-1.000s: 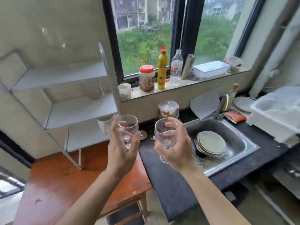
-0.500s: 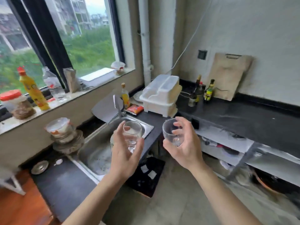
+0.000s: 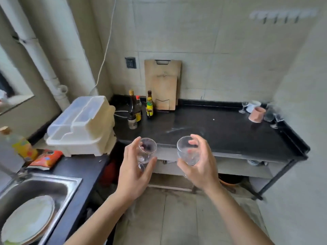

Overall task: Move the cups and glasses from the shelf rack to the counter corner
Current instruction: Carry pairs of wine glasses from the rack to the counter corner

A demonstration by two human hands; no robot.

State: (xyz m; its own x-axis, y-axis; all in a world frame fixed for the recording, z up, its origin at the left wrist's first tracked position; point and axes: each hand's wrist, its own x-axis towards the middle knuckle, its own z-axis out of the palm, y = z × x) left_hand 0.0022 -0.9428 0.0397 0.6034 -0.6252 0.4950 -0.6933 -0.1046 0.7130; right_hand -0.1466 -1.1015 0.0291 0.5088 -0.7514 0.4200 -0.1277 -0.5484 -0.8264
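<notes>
My left hand [image 3: 133, 174] is wrapped around a clear stemmed glass [image 3: 146, 151], held upright in front of me. In my right hand [image 3: 200, 167] is a second clear stemmed glass [image 3: 187, 151], also upright. Both hang in the air just short of the front edge of the black counter [image 3: 221, 131]. In the counter's far right corner stand a pink cup [image 3: 257, 114], a white cup [image 3: 253, 105] and several clear glasses [image 3: 273, 117]. The shelf rack is out of view.
A white plastic dish rack [image 3: 81, 126] sits at the counter's left end, with sauce bottles [image 3: 137, 110] and wooden cutting boards [image 3: 162, 85] against the back wall. A steel sink [image 3: 53, 188] holding plates [image 3: 28, 220] is at lower left. Open floor lies below my arms.
The view has swung right from the shelf rack and window, past the sink, to the black counter. Both hands have kept their glasses and carried them along.
</notes>
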